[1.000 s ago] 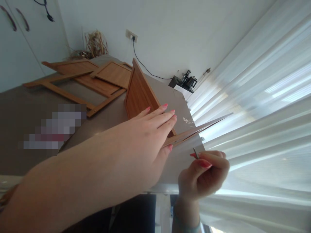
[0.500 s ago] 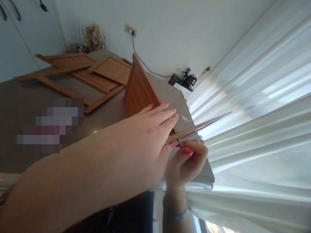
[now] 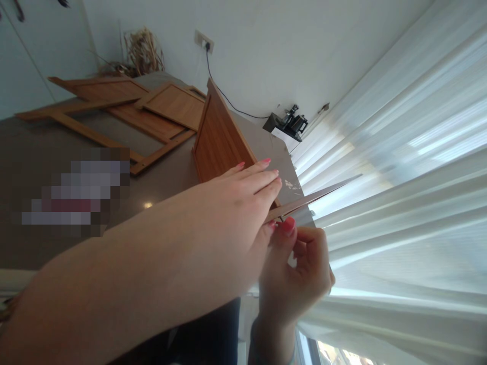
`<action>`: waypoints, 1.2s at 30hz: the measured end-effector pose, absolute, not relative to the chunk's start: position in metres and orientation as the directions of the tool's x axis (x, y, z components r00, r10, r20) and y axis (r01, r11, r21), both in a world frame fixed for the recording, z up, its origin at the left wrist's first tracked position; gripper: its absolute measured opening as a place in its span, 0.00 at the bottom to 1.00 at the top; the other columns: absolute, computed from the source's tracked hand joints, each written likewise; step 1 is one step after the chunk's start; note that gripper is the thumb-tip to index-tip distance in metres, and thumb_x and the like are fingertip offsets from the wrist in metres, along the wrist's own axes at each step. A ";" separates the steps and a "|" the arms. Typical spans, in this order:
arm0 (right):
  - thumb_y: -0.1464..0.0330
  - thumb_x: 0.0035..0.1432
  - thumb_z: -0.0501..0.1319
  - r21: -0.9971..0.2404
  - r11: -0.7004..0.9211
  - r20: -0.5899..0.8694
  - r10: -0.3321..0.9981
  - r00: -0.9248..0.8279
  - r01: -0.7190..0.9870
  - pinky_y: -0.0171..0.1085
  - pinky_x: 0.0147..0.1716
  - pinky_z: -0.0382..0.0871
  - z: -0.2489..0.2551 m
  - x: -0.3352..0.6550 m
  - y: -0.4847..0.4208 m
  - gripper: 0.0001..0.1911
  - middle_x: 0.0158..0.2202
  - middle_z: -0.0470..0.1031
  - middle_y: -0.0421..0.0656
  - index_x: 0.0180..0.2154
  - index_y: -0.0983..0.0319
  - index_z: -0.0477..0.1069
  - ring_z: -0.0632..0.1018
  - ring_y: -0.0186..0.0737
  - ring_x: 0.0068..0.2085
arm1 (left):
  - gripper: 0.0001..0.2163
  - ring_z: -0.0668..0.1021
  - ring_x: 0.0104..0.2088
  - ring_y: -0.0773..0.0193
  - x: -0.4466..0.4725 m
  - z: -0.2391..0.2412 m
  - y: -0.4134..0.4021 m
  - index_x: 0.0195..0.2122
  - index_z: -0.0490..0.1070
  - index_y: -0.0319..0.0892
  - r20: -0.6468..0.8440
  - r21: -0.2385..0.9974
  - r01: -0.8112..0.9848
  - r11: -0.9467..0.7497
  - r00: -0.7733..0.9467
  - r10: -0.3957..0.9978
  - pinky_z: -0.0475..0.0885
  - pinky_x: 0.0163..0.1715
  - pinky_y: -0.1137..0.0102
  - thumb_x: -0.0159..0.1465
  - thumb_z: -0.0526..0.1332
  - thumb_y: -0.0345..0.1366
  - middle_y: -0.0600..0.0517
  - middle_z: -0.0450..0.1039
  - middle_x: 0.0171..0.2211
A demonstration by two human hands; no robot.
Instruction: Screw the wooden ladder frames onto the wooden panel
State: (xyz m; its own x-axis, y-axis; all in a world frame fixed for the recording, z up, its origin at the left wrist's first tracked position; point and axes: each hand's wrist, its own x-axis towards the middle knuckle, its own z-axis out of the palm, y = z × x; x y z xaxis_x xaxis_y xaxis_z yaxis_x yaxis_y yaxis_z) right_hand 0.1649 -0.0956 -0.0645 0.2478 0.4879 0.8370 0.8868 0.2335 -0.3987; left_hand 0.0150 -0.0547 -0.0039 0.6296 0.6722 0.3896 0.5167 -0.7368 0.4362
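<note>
No words or numbers can be read here. On the desk (image 3: 173,175) there is a patch (image 3: 81,192) of big blurry squares — pale grey with a bit of dark red — so any writing there is too blurry to read.

Daylight comes in from the right through the sheer curtains (image 3: 399,223), which glow white and lose some detail in their brightest stripes. The wall (image 3: 312,56) is a soft grey, while the cabinet doors (image 3: 41,45) at upper left fall into dimmer, bluish light. A small warm glint shines on the desk (image 3: 171,172), whose left part is darkest. The dark trousers (image 3: 213,332) sink almost to black. The right hand (image 3: 297,268) is shaded and slightly soft; the thin metal rod (image 3: 281,219) at its fingertips is too small to read clearly. Wide-angle stretching enlarges the near forearm (image 3: 125,289). Coarse pixel blocks (image 3: 83,190) mask one patch.
</note>
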 end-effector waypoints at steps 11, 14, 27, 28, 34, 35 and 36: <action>0.66 0.68 0.54 -0.507 0.195 0.703 0.657 0.272 0.840 0.30 0.21 0.59 -0.050 0.163 -0.098 0.20 0.15 0.66 0.34 0.23 0.60 0.67 0.67 0.28 0.18 | 0.22 0.60 0.70 0.58 0.017 -0.006 -0.056 0.63 0.62 0.39 0.431 0.458 0.500 -0.735 0.598 0.676 0.52 0.73 0.63 0.71 0.48 0.39 0.47 0.59 0.68; 0.61 0.70 0.52 -0.643 0.202 0.583 0.755 0.301 0.739 0.30 0.16 0.53 -0.043 0.166 -0.098 0.25 0.14 0.65 0.34 0.20 0.61 0.66 0.65 0.28 0.15 | 0.22 0.61 0.69 0.58 0.016 -0.007 -0.056 0.63 0.63 0.39 0.442 0.464 0.489 -0.738 0.594 0.672 0.52 0.72 0.64 0.71 0.48 0.39 0.47 0.59 0.68; 0.57 0.69 0.53 -0.791 0.429 0.609 0.617 0.498 0.436 0.30 0.18 0.65 -0.053 0.168 -0.102 0.23 0.19 0.69 0.36 0.24 0.61 0.68 0.70 0.28 0.17 | 0.23 0.62 0.69 0.58 0.019 -0.010 -0.060 0.64 0.62 0.39 0.457 0.469 0.521 -0.713 0.549 0.700 0.54 0.72 0.63 0.70 0.47 0.39 0.47 0.60 0.67; 0.58 0.69 0.54 -0.784 0.430 0.617 0.617 0.489 0.448 0.30 0.19 0.67 -0.052 0.171 -0.102 0.22 0.19 0.70 0.37 0.26 0.61 0.70 0.71 0.28 0.18 | 0.23 0.62 0.69 0.58 0.019 -0.010 -0.060 0.64 0.61 0.40 0.456 0.477 0.518 -0.710 0.545 0.704 0.54 0.72 0.63 0.70 0.48 0.39 0.48 0.60 0.67; 0.63 0.67 0.58 -0.722 0.424 0.689 0.523 0.502 0.547 0.32 0.22 0.73 -0.056 0.182 -0.099 0.13 0.25 0.75 0.39 0.32 0.63 0.73 0.77 0.32 0.23 | 0.23 0.61 0.70 0.57 0.018 -0.008 -0.060 0.65 0.60 0.40 0.431 0.481 0.511 -0.712 0.570 0.700 0.52 0.73 0.64 0.70 0.48 0.38 0.48 0.58 0.68; 0.64 0.66 0.59 -0.690 0.432 0.721 0.474 0.505 0.580 0.33 0.23 0.74 -0.057 0.182 -0.099 0.11 0.27 0.77 0.40 0.33 0.63 0.74 0.78 0.32 0.23 | 0.23 0.61 0.70 0.57 0.018 -0.007 -0.060 0.66 0.60 0.40 0.425 0.480 0.515 -0.711 0.572 0.701 0.52 0.73 0.63 0.70 0.48 0.38 0.48 0.58 0.68; 0.65 0.65 0.60 -0.652 0.441 0.757 0.424 0.497 0.617 0.34 0.23 0.74 -0.059 0.181 -0.098 0.10 0.28 0.77 0.41 0.34 0.63 0.75 0.78 0.33 0.24 | 0.23 0.61 0.70 0.57 0.018 -0.007 -0.059 0.66 0.59 0.40 0.417 0.479 0.519 -0.708 0.575 0.704 0.52 0.73 0.63 0.70 0.48 0.39 0.48 0.57 0.68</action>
State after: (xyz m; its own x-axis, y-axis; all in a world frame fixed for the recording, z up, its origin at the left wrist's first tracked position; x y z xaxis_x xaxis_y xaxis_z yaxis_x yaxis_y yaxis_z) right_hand 0.1811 -0.0983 -0.0585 0.4974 0.4237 0.7570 0.6169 0.4408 -0.6520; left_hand 0.0178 -0.0594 -0.0070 0.5750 0.7039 0.4170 0.5193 -0.7079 0.4788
